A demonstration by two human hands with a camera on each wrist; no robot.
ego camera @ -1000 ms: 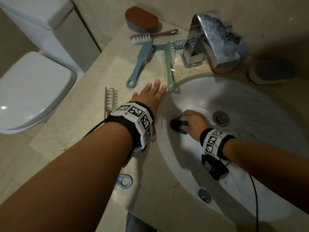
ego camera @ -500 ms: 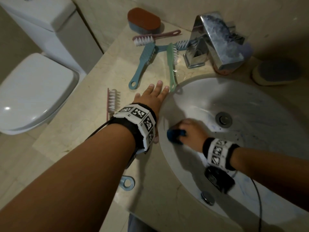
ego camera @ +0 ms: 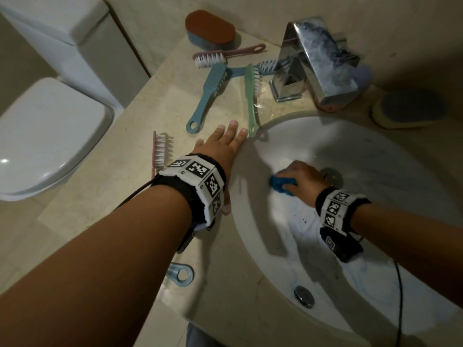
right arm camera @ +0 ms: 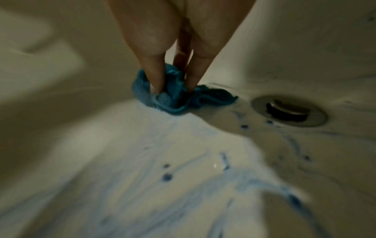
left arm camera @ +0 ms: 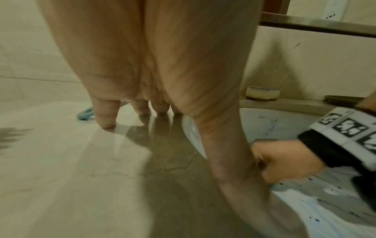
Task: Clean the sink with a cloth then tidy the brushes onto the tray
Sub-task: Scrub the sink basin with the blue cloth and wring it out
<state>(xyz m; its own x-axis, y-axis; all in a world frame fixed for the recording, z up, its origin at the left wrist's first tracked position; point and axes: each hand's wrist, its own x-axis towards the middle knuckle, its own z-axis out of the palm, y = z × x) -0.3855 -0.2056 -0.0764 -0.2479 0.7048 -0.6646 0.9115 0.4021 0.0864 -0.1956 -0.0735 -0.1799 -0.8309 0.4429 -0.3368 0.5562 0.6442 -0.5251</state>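
Blue cloth (right arm camera: 179,98) bunched in right hand's (ego camera: 302,180) pinch inside sink (ego camera: 375,171); left hand (ego camera: 220,146) spread flat

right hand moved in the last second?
Yes. The right hand, wiping with the cloth, now sits closer to the drain than before.

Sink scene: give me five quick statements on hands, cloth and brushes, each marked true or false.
1. The right hand holds a blue cloth inside the sink. True.
2. The left hand grips a brush. False: it rests flat on the counter, fingers straight.
3. The cloth covers the drain. False: it lies beside the drain, which is uncovered.
4. Blue streaks and spots mark the basin near the cloth. True.
5. The green brush lies in the basin. False: it lies on the counter, its handle end at the sink's rim.
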